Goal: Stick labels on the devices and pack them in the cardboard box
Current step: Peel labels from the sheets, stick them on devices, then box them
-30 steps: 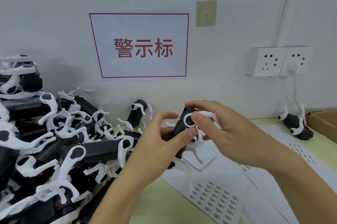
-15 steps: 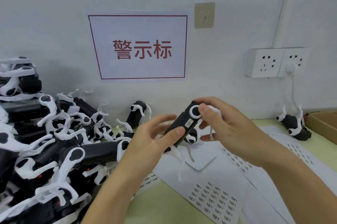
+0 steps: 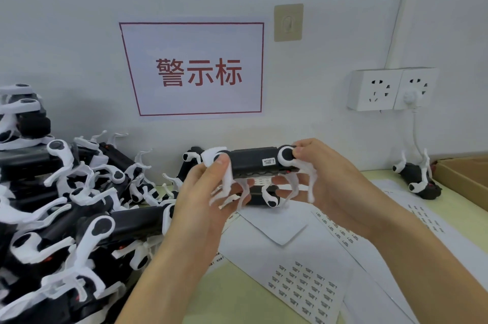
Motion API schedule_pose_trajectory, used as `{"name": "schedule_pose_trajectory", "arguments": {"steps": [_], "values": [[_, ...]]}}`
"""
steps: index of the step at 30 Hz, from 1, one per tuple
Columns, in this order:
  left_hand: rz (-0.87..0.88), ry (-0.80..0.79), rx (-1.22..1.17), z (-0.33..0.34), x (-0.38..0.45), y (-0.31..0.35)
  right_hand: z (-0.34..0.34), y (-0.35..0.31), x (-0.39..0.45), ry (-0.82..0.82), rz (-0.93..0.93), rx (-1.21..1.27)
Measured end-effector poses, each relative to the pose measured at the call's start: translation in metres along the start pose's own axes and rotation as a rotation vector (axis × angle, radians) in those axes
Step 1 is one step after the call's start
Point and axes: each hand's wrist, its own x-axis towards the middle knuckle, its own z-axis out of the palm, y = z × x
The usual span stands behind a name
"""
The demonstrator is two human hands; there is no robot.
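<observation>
Both hands hold one black device with white legs [image 3: 252,162] level above the table, its long side facing me. A small white label [image 3: 268,161] sits on that side near its right end. My left hand [image 3: 203,199] grips the device's left end, thumb on a white leg joint. My right hand [image 3: 330,181] grips the right end, fingertips on the round white joint. Label sheets [image 3: 303,286] lie on the table below the hands. The cardboard box [image 3: 464,178] shows only a corner at the right edge.
A big pile of the same black-and-white devices [image 3: 66,218] fills the left side of the table. One more device [image 3: 420,181] lies upside down near the box. A wall socket [image 3: 390,88] with a plugged white cable and a red-framed sign [image 3: 195,70] are behind.
The device has turned from tilted, end toward me, to level with its labelled side facing me. My hands have moved apart to its two ends.
</observation>
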Motion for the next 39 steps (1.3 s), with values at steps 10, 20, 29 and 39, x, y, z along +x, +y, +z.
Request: {"name": "schedule_pose_trajectory", "arguments": {"steps": [10, 20, 29, 39], "values": [[0.14, -0.252, 0.194, 0.002, -0.006, -0.008, -0.017, -0.011, -0.034, -0.254, -0.066, -0.659], [0.014, -0.29, 0.577, 0.048, -0.033, -0.077, -0.158, -0.026, -0.123, 0.039, 0.149, -0.465], [0.255, -0.575, 1.014, 0.176, -0.031, -0.169, -0.323, -0.059, -0.194, 0.587, 0.04, -0.1], [0.308, -0.643, 1.447, 0.296, 0.021, -0.282, -0.501, 0.005, -0.165, 0.993, 0.295, -0.156]]}}
